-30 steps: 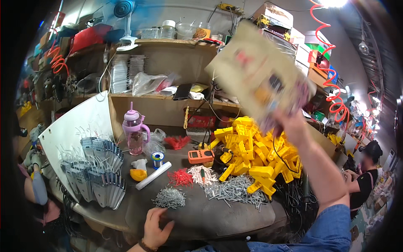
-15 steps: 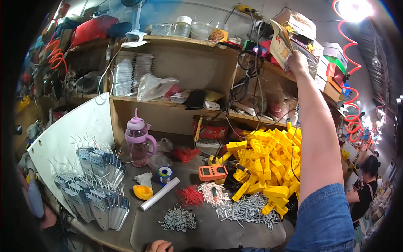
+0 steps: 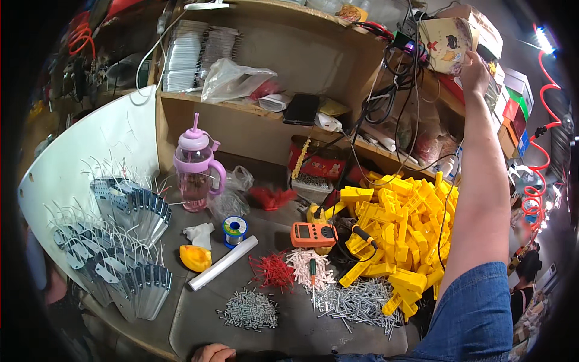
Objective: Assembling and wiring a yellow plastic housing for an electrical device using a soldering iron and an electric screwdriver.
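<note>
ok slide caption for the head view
Right hand holds a beige printed item up by the shelf, yellow parts heaped below, left hand at the bench's near edge.

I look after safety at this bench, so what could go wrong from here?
The tan printed paper in the right hand could snag the black cables hanging near it. The blue sleeve, close beside the heaped yellow parts, might knock some loose onto the metal pins.
</note>
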A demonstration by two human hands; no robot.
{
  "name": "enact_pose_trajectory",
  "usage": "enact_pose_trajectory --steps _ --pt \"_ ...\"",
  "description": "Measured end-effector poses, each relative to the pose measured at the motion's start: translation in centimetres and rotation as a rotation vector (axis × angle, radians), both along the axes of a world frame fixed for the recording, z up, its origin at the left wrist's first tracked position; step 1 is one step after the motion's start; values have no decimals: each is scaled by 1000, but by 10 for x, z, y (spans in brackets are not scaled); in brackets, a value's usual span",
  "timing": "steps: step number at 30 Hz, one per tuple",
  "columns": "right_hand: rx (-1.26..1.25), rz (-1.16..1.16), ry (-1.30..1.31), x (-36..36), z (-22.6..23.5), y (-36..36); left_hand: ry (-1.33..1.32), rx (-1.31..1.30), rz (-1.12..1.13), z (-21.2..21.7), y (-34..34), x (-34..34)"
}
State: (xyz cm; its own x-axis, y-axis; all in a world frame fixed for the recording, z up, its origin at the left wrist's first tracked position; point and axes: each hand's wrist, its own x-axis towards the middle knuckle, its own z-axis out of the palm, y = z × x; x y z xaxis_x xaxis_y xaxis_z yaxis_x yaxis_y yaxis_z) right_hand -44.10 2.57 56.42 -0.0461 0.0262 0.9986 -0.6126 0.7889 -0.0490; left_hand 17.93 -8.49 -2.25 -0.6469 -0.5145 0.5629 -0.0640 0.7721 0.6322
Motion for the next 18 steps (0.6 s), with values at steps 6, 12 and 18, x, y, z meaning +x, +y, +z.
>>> enact_pose_trajectory --steps 6,12,18 --pt "474 61 -219 -44 -19 -10 -49 -35 -14 0 -1 8" --pt "287 455 -6 -22 -40 -26 13 -149 -133 -19 -15 -2" --pt "673 653 324 171 -174 -37 18 -190 39 -16 -6 -3"
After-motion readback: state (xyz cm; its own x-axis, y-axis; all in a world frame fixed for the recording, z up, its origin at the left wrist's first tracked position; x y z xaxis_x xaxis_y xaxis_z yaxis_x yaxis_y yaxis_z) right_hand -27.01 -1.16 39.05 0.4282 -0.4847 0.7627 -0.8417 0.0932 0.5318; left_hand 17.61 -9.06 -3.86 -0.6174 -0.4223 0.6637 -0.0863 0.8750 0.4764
